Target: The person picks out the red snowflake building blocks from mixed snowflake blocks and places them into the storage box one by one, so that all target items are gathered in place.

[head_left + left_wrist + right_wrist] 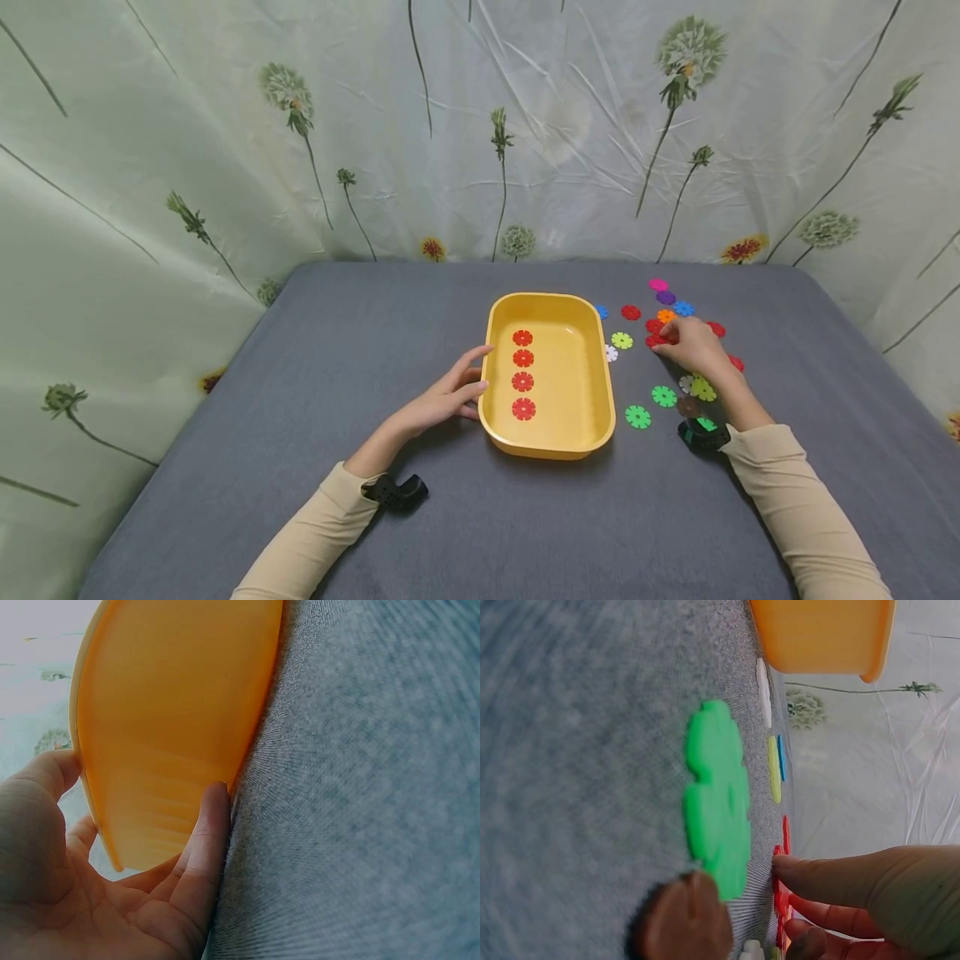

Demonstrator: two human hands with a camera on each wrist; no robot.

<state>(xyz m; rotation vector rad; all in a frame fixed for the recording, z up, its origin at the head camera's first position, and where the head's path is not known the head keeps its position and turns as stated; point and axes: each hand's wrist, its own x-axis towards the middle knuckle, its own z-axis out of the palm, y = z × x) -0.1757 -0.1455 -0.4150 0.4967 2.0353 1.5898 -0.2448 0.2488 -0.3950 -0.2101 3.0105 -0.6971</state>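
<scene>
Four red discs (pixel 522 382) line up inside the yellow tub (pixel 566 358), whose long axis runs away from the person. To its right, the right hand (pixel 696 348) is the nearer one to another red disc (pixel 653 341), thumb and finger narrowed about it (whether it is pinched, I cannot tell). Leftward lie a yellow-green disc (pixel 622 340) and a white disc (pixel 611 353), then the tub's raised right wall. The left hand (pixel 446 396) rests spread along the opposite wall.
</scene>
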